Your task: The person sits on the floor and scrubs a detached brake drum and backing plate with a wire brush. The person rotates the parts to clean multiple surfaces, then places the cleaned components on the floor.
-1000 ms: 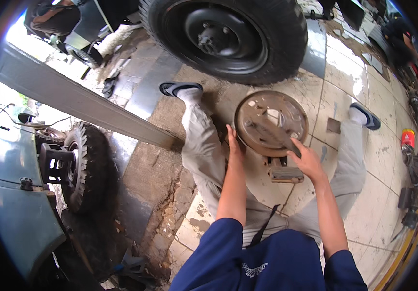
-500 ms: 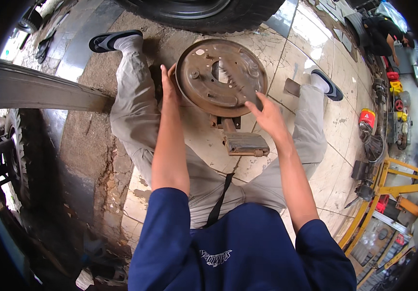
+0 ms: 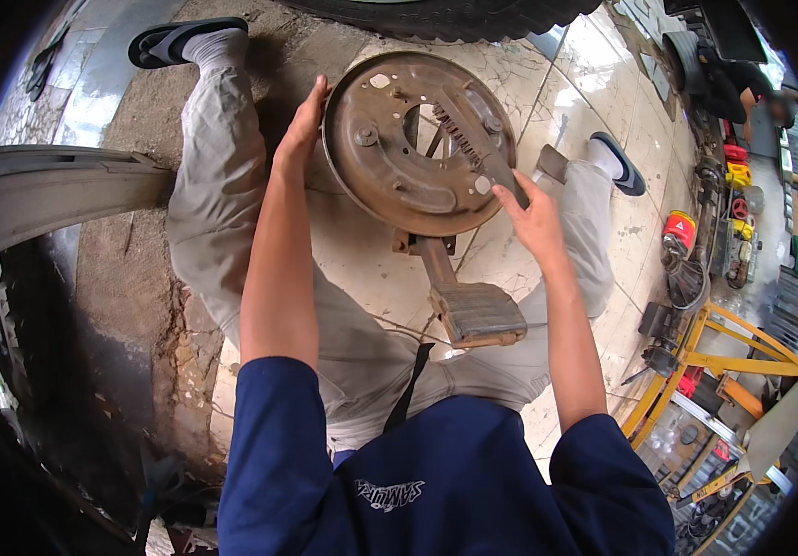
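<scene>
A round, rusty brown brake backing plate [image 3: 399, 199] stands between my spread legs, with a large hole in its middle. My left hand [image 3: 304, 120] grips its left rim, some fingers hidden behind the edge. My right hand [image 3: 533, 218] is closed on the handle end of a wire brush [image 3: 464, 130]. The brush lies slanted across the plate's right half, its dark bristles beside the centre hole. Just below the plate, a rusty metal bar leads to a flat, worn block [image 3: 480, 313].
A large tyre [image 3: 454, 18] lies beyond the plate. At the left a grey metal beam [image 3: 65, 190] reaches toward my leg. Along the right are a red can [image 3: 679, 232], a yellow frame [image 3: 741, 361] and assorted tools. Another person [image 3: 737, 88] is at the upper right.
The brush, blurred before, now shows clearly along the plate's right half. My right hand has closed further around its handle. The whole view has shifted, with the plate appearing tilted and larger.
</scene>
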